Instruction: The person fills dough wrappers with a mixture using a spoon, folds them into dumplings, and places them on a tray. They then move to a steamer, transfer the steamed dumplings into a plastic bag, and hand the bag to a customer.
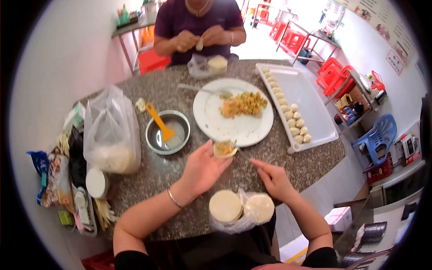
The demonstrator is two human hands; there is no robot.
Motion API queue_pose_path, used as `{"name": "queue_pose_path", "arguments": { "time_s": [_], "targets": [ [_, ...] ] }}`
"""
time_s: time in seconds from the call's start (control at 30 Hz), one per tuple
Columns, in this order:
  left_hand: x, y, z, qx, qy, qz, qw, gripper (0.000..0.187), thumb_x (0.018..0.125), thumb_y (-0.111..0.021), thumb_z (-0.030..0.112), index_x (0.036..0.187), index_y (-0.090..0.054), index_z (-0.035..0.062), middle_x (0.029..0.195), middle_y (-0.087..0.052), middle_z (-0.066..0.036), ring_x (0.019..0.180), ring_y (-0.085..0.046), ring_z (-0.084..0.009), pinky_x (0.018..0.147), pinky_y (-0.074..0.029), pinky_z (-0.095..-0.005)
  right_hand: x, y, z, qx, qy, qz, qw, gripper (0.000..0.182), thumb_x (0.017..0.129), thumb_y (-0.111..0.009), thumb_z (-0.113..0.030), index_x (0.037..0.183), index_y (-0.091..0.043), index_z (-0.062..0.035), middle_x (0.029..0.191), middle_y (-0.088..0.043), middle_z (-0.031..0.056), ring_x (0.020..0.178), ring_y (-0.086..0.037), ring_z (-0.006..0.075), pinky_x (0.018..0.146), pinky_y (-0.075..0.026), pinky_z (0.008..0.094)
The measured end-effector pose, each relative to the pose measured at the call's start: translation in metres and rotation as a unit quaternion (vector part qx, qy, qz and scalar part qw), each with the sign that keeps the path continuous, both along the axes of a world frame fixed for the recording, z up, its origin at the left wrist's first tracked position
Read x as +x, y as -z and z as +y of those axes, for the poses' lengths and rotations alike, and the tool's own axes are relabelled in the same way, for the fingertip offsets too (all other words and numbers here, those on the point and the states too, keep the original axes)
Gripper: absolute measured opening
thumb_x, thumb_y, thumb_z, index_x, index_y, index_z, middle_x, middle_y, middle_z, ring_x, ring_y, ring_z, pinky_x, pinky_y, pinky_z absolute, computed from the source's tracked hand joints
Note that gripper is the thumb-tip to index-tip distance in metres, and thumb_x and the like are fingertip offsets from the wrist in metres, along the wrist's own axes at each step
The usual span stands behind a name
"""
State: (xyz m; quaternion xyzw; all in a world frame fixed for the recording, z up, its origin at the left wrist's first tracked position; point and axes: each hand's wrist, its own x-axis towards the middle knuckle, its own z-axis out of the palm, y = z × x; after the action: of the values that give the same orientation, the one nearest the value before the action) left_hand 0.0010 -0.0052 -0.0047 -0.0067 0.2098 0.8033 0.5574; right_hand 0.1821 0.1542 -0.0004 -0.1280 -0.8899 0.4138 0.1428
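Before the near rim of a round white plate [204, 117], above the speckled brown stone surface [155, 180], the left hand [202, 168] lies palm up, its fingers cradling a round, cream-coloured dough wrapper [224, 154] topped with orange-and-green filling. To its right, the right hand [272, 180] points its index finger towards the wrapper, the others curled; whether they grip anything, I cannot tell. Two plastic-bagged stacks of round cream wrappers [226, 206] sit at the surface's near edge. By its right edge, a white rectangular tray [315, 108] carries pale, oval dumplings [294, 121].
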Motion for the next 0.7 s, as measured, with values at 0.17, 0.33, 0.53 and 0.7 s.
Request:
{"name": "queue_pose_path", "arguments": {
  "time_s": [0.17, 0.33, 0.53, 0.7],
  "targets": [
    [-0.005, -0.022, -0.008, -0.018, -0.016, 0.029, 0.999, 0.055, 0.099, -0.043, 0.03, 0.134, -0.034, -0.0121, 0.137, -0.045, -0.024, 0.129, -0.044, -0.0344, 0.11, -0.036, -0.042, -0.005, -0.011, 0.004, 0.029, -0.016, 0.077, 0.996, 0.033, 0.091, -0.054, -0.003, 0.123, -0.06, -0.0039, 0.088, -0.065, 0.0177, 0.076, -0.064, 0.0256, 0.07, -0.051, 0.0327],
    [-0.016, -0.029, -0.009, -0.01, -0.042, 0.07, 0.997, 0.05, 0.098, -0.046, 0.026, 0.133, -0.036, -0.0081, 0.137, -0.044, -0.023, 0.125, -0.047, -0.0377, 0.105, -0.044, -0.0423, -0.024, -0.015, 0.018, 0.007, 0.022, 0.137, 0.99, 0.033, 0.092, -0.052, -0.003, 0.124, -0.061, -0.0047, 0.069, -0.058, 0.0104, 0.06, -0.057, 0.016, 0.059, -0.046, 0.0279],
    [-0.014, -0.026, -0.007, -0.106, -0.049, 0.329, 0.937, 0.05, 0.09, -0.055, -0.002, 0.137, -0.037, -0.0023, 0.128, -0.053, -0.012, 0.116, -0.056, -0.0208, 0.095, -0.05, -0.0296, -0.047, 0.002, 0.041, 0.197, 0.092, 0.084, 0.972, 0.026, 0.087, -0.059, -0.012, 0.112, -0.065, -0.0056, 0.083, -0.065, 0.0143, 0.077, -0.064, 0.0306, 0.069, -0.052, 0.0386],
    [-0.012, -0.033, 0.0, -0.121, -0.095, 0.322, 0.934, 0.044, 0.095, -0.058, 0.009, 0.135, -0.044, 0.0007, 0.112, -0.063, -0.006, 0.102, -0.061, -0.0123, 0.079, -0.054, -0.0241, -0.084, -0.012, 0.042, 0.267, 0.067, 0.188, 0.943, 0.026, 0.084, -0.066, -0.016, 0.109, -0.067, -0.0075, 0.09, -0.065, 0.0112, 0.087, -0.062, 0.0283, 0.074, -0.051, 0.035]
  ]
}}
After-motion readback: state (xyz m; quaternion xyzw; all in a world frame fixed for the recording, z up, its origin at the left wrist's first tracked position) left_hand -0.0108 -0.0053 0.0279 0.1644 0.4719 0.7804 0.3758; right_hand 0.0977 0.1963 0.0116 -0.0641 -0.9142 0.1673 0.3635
